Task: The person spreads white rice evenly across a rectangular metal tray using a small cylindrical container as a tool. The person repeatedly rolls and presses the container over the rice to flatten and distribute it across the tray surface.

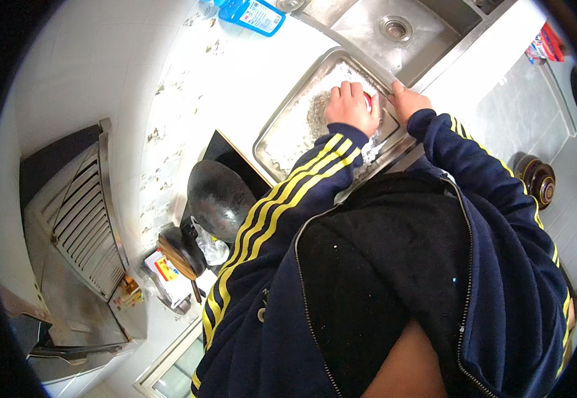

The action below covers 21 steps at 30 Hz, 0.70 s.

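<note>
A rectangular stainless steel tray [264,158] with white foam or powder inside lies on the white counter. Over its middle is my left hand [352,108], fingers curled around a small red and white object [368,102] that is mostly hidden by the hand. A grey, grainy patch shows on the tray's bottom, beside the fingers. My right hand [410,103] grips the tray's rim on the side by the sink, its thumb on the edge.
The steel sink [363,25] adjoins the tray at the top. A blue liquid bottle [256,17] lies at the wall side. At left are a black wok [220,199], a wood-edged pan [181,251] and a range hood [87,224]. A brown lidded pot [537,183] stands at right.
</note>
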{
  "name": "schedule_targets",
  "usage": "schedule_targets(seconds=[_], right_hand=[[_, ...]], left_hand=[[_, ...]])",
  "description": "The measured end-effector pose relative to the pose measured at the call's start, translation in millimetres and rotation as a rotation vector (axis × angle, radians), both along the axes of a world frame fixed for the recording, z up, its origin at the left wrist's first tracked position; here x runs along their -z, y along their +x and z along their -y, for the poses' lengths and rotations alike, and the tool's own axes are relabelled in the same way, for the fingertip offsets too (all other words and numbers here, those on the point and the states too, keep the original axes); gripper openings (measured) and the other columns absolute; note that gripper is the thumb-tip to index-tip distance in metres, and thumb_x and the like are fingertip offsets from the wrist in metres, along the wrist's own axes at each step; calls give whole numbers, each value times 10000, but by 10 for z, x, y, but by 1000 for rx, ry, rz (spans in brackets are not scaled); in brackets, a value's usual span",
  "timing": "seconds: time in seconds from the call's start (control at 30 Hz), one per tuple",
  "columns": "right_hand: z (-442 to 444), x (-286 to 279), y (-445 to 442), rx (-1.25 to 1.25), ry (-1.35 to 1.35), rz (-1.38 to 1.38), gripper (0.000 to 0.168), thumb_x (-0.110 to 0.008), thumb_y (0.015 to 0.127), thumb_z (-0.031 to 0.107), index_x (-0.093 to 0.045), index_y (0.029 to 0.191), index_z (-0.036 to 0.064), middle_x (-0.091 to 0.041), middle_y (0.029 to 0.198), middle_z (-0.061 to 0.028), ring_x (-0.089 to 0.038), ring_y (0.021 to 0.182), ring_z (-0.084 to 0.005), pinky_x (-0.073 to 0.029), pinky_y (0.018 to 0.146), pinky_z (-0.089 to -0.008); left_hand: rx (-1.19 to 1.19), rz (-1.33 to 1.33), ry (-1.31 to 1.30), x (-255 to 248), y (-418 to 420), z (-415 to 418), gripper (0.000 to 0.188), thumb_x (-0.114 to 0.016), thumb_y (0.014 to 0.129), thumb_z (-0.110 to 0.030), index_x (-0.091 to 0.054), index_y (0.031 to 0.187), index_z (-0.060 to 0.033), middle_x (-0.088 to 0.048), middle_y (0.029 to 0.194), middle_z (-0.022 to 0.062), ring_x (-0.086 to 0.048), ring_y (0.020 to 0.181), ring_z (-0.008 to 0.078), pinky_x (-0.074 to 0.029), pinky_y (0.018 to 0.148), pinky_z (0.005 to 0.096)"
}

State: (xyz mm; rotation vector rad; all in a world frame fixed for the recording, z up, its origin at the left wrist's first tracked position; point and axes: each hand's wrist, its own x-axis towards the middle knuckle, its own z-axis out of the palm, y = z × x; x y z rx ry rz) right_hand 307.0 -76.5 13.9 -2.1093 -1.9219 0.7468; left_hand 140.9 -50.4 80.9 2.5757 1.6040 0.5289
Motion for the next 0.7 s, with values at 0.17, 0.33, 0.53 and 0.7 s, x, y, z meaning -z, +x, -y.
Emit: schedule_targets(seconds=[0.17, 0.33, 0.53, 0.7], right_hand=[[-28, 45, 26, 4, -25, 6, 277, -534, 985, 323, -440, 1078, 80, -687, 874, -206, -673, 834, -421, -522, 702, -516], [-56, -4, -5, 0, -1, -6, 279, -544, 979, 314, -433, 1081, 80, -686, 871, -211, -673, 830, -420, -521, 703, -516], [-37, -62, -5, 7, -42, -23, 265, -541, 979, 304, -440, 1079, 80, -688, 888, -214, -673, 844, -418, -523, 704, -514], [20, 9, -16, 8, 8, -14, 252, -532, 983, 298, -450, 1071, 77, -689, 873, -212, -673, 837, -427, -526, 708, -516]], left_hand=[[-318, 56, -212, -50, -1, -256, 325, -672, 855, -382, -616, 953, -77, -642, 966, 146, -628, 938, 349, -507, 800, 457], [-326, 96, -226, -93, -152, -346, 355, -658, 873, -418, -619, 980, -82, -640, 1010, 149, -630, 960, 355, -505, 821, 464], [-20, 3, -25, -7, 98, -211, 346, -695, 827, -375, -605, 936, -60, -608, 953, 140, -606, 916, 345, -500, 764, 456], [-9, 19, 24, 56, 131, -233, 336, -697, 828, -372, -599, 919, -64, -602, 934, 143, -603, 890, 352, -501, 743, 455]])
